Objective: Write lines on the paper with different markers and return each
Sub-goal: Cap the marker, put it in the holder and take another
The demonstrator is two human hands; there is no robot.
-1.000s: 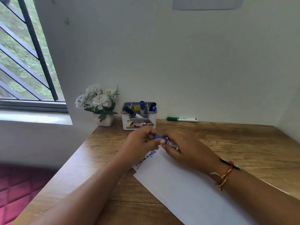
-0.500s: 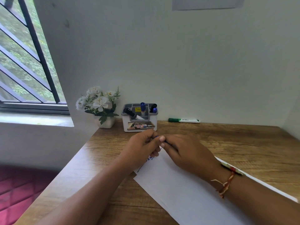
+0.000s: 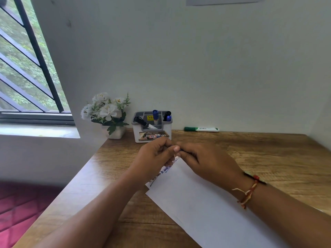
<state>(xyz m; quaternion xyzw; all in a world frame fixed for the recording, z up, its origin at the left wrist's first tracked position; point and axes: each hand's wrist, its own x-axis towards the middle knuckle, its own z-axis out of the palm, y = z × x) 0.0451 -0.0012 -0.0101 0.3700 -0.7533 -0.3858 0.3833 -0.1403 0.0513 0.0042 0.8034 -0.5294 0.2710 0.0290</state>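
Change: hands closed together; blue cap seen a second ago now covered.
Marker: slim dark plastic marker (image 3: 183, 150), nearly hidden, above the white paper sheet's (image 3: 206, 203) far corner, near the wooden desk's (image 3: 268, 154) back edge.
Hands: my left hand (image 3: 157, 156) and right hand (image 3: 206, 158) both pinch it, fingers curled.
Handling: I judge it light, rigid, smooth; hold the barrel.

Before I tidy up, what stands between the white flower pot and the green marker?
Head view: the grey plastic marker holder stands there.

Organiser (image 3: 152, 138) between flower pot (image 3: 115, 132) and loose marker (image 3: 201, 129), perhaps four pens (image 3: 155, 114) inside
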